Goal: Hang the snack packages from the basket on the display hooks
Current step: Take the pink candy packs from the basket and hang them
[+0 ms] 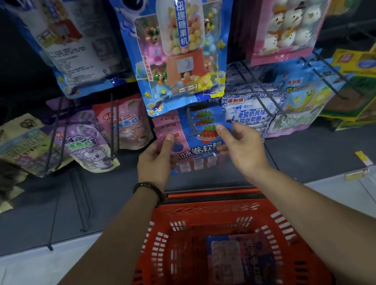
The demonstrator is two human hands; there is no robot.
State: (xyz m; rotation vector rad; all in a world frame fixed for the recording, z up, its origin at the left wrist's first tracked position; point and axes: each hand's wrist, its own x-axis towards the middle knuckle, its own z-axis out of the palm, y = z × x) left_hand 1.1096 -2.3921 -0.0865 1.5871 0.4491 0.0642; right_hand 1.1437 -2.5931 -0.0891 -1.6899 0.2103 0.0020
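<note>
Both hands are up at the display: the left hand (pixel 157 157) pinches the pink edge and the right hand (pixel 241 143) the blue edge of a fruit-roll gummy pack (pixel 198 151), held upright, long axis vertical. Its top sits right at the tip of the dark display hook (pixel 192 126), centred between the hands. One more pack (pixel 243 264) lies in the red basket (pixel 170 256) below.
</note>
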